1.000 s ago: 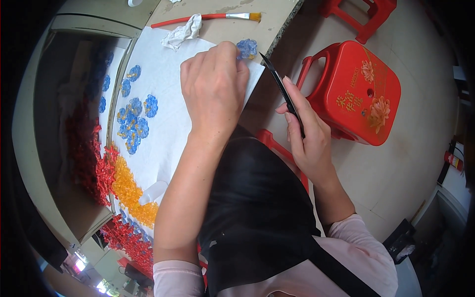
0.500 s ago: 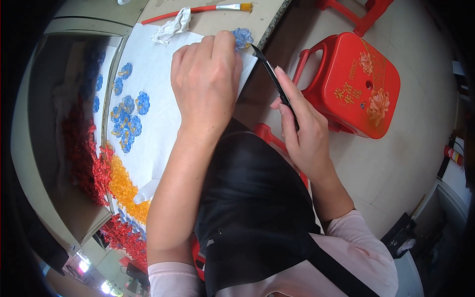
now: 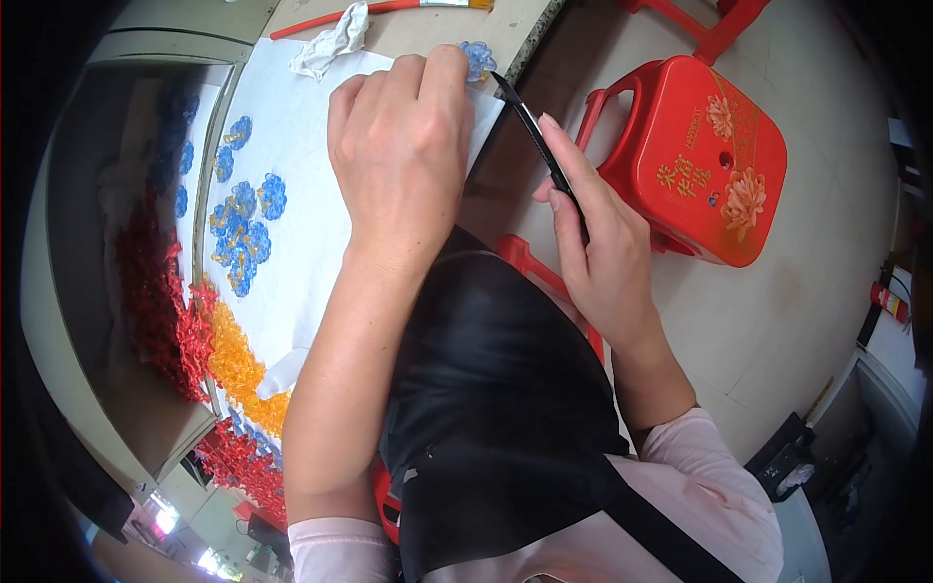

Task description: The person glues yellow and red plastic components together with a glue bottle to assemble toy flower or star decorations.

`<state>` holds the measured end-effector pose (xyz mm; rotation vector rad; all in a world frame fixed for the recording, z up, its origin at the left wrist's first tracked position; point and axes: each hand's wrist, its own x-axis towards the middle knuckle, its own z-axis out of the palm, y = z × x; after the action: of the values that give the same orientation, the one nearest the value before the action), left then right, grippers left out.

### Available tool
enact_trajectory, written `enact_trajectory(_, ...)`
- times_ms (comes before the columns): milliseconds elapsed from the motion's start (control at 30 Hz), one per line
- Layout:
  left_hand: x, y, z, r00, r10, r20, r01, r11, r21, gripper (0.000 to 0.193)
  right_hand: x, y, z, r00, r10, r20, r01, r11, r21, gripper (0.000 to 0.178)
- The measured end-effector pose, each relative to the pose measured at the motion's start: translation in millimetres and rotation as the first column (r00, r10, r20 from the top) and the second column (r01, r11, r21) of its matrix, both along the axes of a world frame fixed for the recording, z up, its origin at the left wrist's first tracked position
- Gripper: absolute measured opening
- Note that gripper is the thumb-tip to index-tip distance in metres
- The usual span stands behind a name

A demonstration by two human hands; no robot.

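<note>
My left hand [image 3: 400,160] is closed, knuckles up, over the right part of a white sheet. A translucent blue plastic flower [image 3: 477,58] with a yellow bit sticks out past its fingers, whose tips are hidden. Black curved-tip tweezers [image 3: 533,121] lie between the thumb and fingers of my right hand [image 3: 604,248], their point touching or close to the flower's lower edge. More blue flowers [image 3: 243,233] with yellow centres lie in a cluster on the white sheet [image 3: 301,209], left of my left wrist.
Yellow pieces [image 3: 233,355] and red pieces [image 3: 194,330] are heaped at the left, beside a white nozzle-like object [image 3: 282,374]. A crumpled white tissue [image 3: 332,41] and a red-handled brush [image 3: 364,12] lie at the far edge. A red plastic stool [image 3: 714,155] stands on the right.
Both hands, the flower and the tweezers keep nearly the same pose. The whole view has shifted slightly, with the table things appearing a little higher and further left.
</note>
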<state>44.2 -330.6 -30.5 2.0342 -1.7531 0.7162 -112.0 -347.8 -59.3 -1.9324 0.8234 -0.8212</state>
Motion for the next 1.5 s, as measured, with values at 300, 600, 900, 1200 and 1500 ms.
enact_trajectory(300,0.0,0.8,-0.6,1.0,0.006,-0.01,-0.006,1.0,0.011,0.01,-1.0,-0.9,-1.4,1.0,0.015,-0.025,-0.015,1.0,-0.011,0.045)
enact_trajectory(600,1.4,-0.6,-3.6,1.0,0.009,0.0,-0.009,1.0,-0.018,0.011,-5.4,-6.4,6.7,0.987,0.028,-0.156,-0.036,0.998,-0.053,0.046)
enact_trajectory(900,2.5,-0.4,-5.5,1.0,-0.024,0.016,0.025,0.998,-0.055,0.014,-7.2,-10.0,21.3,0.977,0.047,-0.21,-0.058,0.997,-0.047,0.046)
enact_trajectory(1200,-6.2,-1.8,-8.3,0.991,0.066,-0.112,-0.072,0.996,-0.047,0.013,-7.9,-10.1,21.3,0.973,0.033,-0.227,-0.053,0.995,-0.079,0.045)
enact_trajectory(1500,-5.9,3.5,-9.1,0.998,0.048,-0.031,-0.051,0.993,-0.105,0.009,-10.9,-20.1,25.3,0.978,0.105,-0.178,-0.124,0.988,-0.097,0.046)
